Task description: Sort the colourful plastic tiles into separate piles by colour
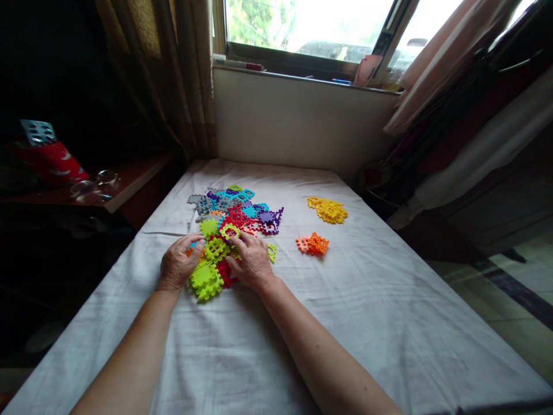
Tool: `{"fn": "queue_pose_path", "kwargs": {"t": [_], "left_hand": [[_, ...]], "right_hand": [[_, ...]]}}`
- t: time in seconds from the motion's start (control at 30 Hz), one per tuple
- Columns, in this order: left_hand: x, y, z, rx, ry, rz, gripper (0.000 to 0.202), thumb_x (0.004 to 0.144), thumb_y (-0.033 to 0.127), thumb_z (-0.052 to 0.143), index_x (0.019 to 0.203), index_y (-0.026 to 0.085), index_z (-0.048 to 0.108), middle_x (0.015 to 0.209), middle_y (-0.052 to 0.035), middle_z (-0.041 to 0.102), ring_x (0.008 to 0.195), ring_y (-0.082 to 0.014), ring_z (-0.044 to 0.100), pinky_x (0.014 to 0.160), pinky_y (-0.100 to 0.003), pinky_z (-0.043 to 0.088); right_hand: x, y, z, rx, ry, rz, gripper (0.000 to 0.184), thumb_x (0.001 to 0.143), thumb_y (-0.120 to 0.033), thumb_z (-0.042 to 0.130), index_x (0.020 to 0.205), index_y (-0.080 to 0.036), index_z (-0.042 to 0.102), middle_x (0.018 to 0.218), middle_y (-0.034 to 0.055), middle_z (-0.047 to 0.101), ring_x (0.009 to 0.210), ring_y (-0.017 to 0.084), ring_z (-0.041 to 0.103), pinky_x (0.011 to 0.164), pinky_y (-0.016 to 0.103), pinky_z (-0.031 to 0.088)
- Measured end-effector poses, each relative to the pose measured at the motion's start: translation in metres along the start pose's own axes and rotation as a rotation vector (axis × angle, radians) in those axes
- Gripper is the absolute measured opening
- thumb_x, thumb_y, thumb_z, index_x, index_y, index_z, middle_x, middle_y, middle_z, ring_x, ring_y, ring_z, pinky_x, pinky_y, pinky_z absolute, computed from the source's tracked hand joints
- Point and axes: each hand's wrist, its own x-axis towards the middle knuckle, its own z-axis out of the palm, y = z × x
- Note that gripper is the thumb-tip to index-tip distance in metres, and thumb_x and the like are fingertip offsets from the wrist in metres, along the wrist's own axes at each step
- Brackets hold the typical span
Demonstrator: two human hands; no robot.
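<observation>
A heap of flat plastic interlocking pieces in grey, blue, purple, red and lime green lies on the white cloth. My left hand rests on the near left of the heap, fingers curled beside lime green pieces. My right hand lies on the heap's near right, fingers bent over green and red pieces. What each hand grips is partly hidden. A small group of yellow pieces and one of orange pieces lie apart to the right.
The cloth covers a table against a wall under a window. Curtains hang at the left. A wooden shelf at the left holds glassware and a red packet. Floor shows at the right.
</observation>
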Motion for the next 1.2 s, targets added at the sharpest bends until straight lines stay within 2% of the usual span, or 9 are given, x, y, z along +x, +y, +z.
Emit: {"fn": "queue_pose_path", "kwargs": {"t": [0.1,0.17,0.27,0.37,0.5,0.7,0.8,1.03,1.2], "left_hand": [[0.001,0.001,0.001,0.012,0.001,0.005,0.037,0.087,0.048,0.047,0.104,0.023,0.070,0.117,-0.0053,0.073,0.110,-0.0225,0.067,0.100,-0.033,0.052],[0.001,0.000,0.001,0.013,-0.002,0.009,0.039,0.087,0.049,0.047,0.105,0.023,0.069,0.118,-0.0058,0.073,0.110,-0.0230,0.067,0.099,-0.034,0.052],[0.001,-0.001,0.001,0.010,-0.014,0.017,0.038,0.087,0.049,0.047,0.104,0.023,0.070,0.116,-0.0056,0.074,0.110,-0.0232,0.067,0.099,-0.034,0.052],[0.000,-0.003,0.001,0.010,-0.008,0.017,0.037,0.087,0.049,0.047,0.103,0.024,0.070,0.115,-0.0054,0.074,0.109,-0.0228,0.068,0.099,-0.034,0.052],[0.001,-0.003,0.002,-0.012,-0.003,0.011,0.038,0.087,0.050,0.047,0.102,0.023,0.070,0.114,-0.0059,0.074,0.108,-0.0230,0.068,0.099,-0.034,0.052],[0.001,-0.002,0.003,-0.015,-0.011,-0.010,0.041,0.086,0.052,0.046,0.101,0.022,0.071,0.114,-0.0067,0.074,0.109,-0.0234,0.068,0.101,-0.036,0.052],[0.001,-0.001,0.003,-0.021,-0.011,-0.008,0.041,0.086,0.052,0.047,0.100,0.022,0.071,0.114,-0.0069,0.074,0.109,-0.0235,0.068,0.101,-0.036,0.052],[0.001,-0.001,0.003,-0.047,-0.007,-0.017,0.040,0.085,0.052,0.048,0.098,0.022,0.071,0.115,-0.0071,0.074,0.110,-0.0236,0.068,0.103,-0.037,0.051],[0.001,-0.002,0.005,-0.048,-0.004,-0.025,0.040,0.085,0.052,0.048,0.097,0.023,0.071,0.115,-0.0068,0.073,0.110,-0.0237,0.067,0.103,-0.038,0.051]], "right_hand": [[-0.007,-0.005,-0.001,0.088,-0.006,-0.157,0.045,0.091,-0.041,0.061,0.133,-0.027,0.058,0.143,0.0057,0.058,0.131,0.022,0.049,0.110,0.040,0.034],[-0.004,-0.001,-0.005,0.127,0.008,-0.189,0.037,0.094,-0.036,0.056,0.129,-0.027,0.061,0.137,0.0038,0.062,0.126,0.019,0.053,0.109,0.036,0.035],[0.008,0.015,-0.014,0.049,0.041,-0.014,0.029,0.096,-0.026,0.050,0.118,-0.027,0.068,0.126,0.0042,0.068,0.117,0.020,0.058,0.101,0.036,0.039],[0.019,0.033,-0.022,-0.112,-0.011,0.138,0.025,0.091,-0.029,0.056,0.108,-0.025,0.073,0.122,0.0069,0.068,0.115,0.026,0.057,0.095,0.039,0.041],[0.023,0.042,-0.025,-0.211,-0.100,0.112,0.025,0.092,-0.036,0.057,0.104,-0.025,0.075,0.130,0.0069,0.064,0.119,0.027,0.052,0.097,0.041,0.040],[0.019,0.044,-0.021,-0.213,-0.159,0.108,0.032,0.097,-0.038,0.048,0.118,-0.031,0.070,0.142,0.0057,0.056,0.127,0.026,0.046,0.101,0.041,0.037],[0.021,0.046,-0.023,-0.220,-0.171,0.102,0.029,0.097,-0.040,0.050,0.114,-0.032,0.072,0.145,0.0051,0.053,0.132,0.027,0.043,0.102,0.043,0.036],[0.014,0.051,-0.035,-0.213,-0.070,0.039,0.026,0.094,-0.034,0.053,0.108,-0.024,0.072,0.145,0.0084,0.054,0.138,0.028,0.038,0.108,0.043,0.033],[-0.013,0.083,-0.059,-0.250,0.112,0.167,0.022,0.092,-0.030,0.054,0.102,-0.023,0.073,0.143,0.0090,0.056,0.136,0.028,0.041,0.108,0.043,0.032]]}}
